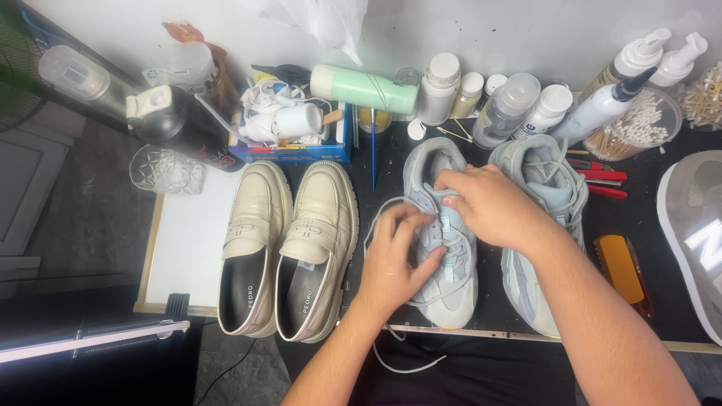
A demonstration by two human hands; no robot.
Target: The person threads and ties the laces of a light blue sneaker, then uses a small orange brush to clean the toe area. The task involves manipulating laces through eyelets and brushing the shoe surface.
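Note:
A light blue-grey sneaker lies on the dark worktop with its toe toward me. My left hand pinches its pale lace at the left side of the eyelets. My right hand rests over the tongue, fingers on the lace higher up. A loose lace end hangs off the front edge. The matching second sneaker sits just right, partly hidden by my right forearm.
Two cream loafers stand left of the sneaker. Bottles, a green cylinder, a blue box of rags and cotton swabs line the back. An orange brush, red tools and a grey shoe lie right.

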